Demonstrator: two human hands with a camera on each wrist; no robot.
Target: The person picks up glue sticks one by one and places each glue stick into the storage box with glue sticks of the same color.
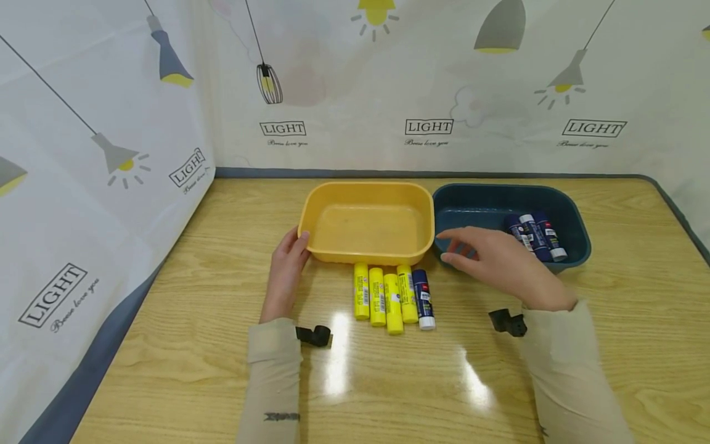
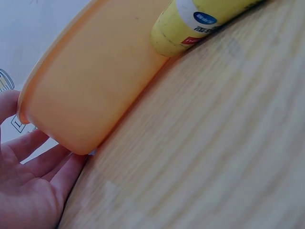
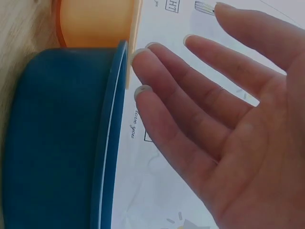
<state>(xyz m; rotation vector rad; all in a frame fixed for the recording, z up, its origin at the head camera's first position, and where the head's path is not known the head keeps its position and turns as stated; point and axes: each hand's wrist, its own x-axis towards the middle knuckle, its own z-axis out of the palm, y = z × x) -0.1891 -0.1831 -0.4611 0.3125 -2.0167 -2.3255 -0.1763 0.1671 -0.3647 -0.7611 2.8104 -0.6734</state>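
Note:
My left hand (image 1: 286,265) holds the near left corner of the yellow bin (image 1: 366,254), thumb at the rim and fingers against the outside wall. In the left wrist view, the bin wall (image 2: 90,81) lies beside those fingers. My right hand (image 1: 493,259) hovers over the near left part of the dark blue bin (image 1: 579,228), holding nothing; its fingers (image 3: 176,133) are spread and relaxed in the right wrist view. Several yellow glue sticks (image 1: 393,302) and one navy glue stick (image 1: 424,299) lie in a row before the yellow bin.
Navy glue sticks with white ends (image 1: 535,237) lie in the right part of the blue bin, partly behind my right hand. The two bins stand side by side on a wooden table (image 1: 222,259). A lamp-patterned cloth (image 1: 355,92) hangs behind and at the sides.

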